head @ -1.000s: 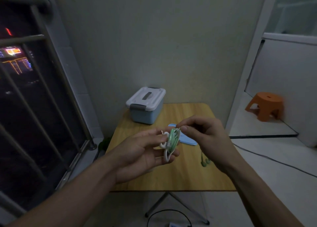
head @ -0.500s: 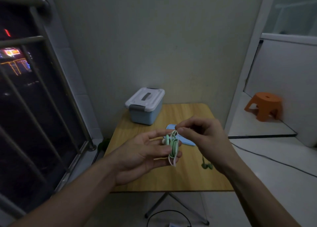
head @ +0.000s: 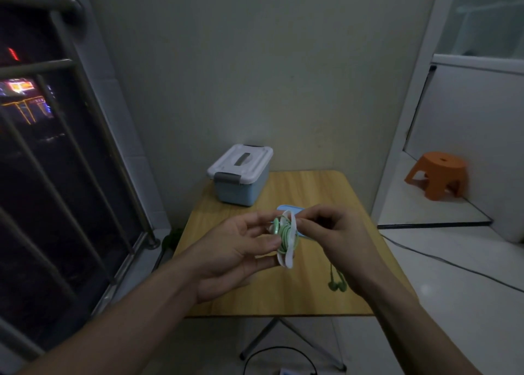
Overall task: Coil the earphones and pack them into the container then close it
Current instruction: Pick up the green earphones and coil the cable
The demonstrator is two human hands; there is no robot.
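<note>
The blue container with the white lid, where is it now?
In the head view, the container stands closed at the far left corner of the wooden table, near the wall, beyond both hands.

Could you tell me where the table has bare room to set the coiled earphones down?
The wooden table looks bare along its right side and in the near-left corner by the left hand. The far-left corner holds the blue container; the middle is crowded by both hands, the blue flat item and the dangling earbuds.
</note>
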